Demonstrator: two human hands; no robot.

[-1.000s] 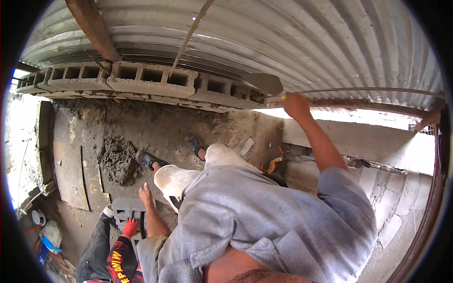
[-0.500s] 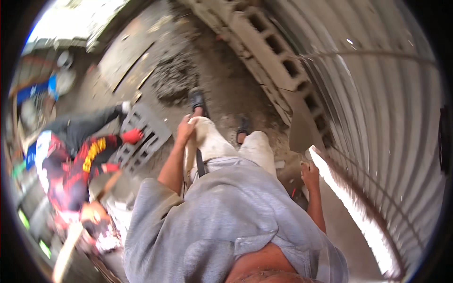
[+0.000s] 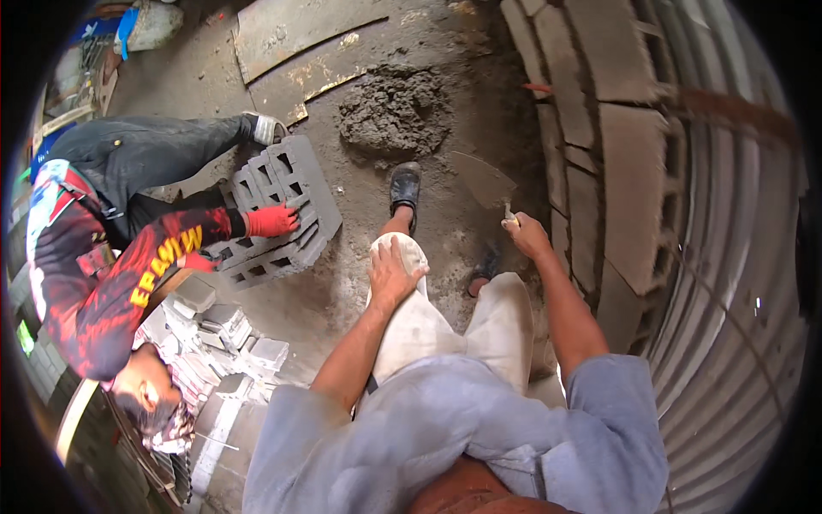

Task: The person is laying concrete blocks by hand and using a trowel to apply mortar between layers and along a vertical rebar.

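My right hand [image 3: 528, 235] is closed round the handle of a trowel [image 3: 482, 179], held out ahead of me. The trowel's broad grey blade extends over the floor, to the right of a rough heap of wet mortar [image 3: 396, 110]; the two look apart. My left hand [image 3: 396, 276] rests with fingers spread on my left knee, on the pale trousers [image 3: 428, 319], and holds nothing. Farther right stands a low wall of hollow concrete blocks [image 3: 632, 193], with some joints showing between the courses.
At left a co-worker in red gloves [image 3: 272, 220] bends over stacked hollow blocks [image 3: 312, 201]. Broken block pieces [image 3: 227, 330] lie near that person's head. Boards [image 3: 300, 38] lie on the floor beyond. Corrugated metal sheeting [image 3: 728, 343] closes off the right side.
My right hand has swung the trowel forward and left, from beside the metal sheeting toward the mortar heap. My left hand stays at my knee. The whole view has shifted.
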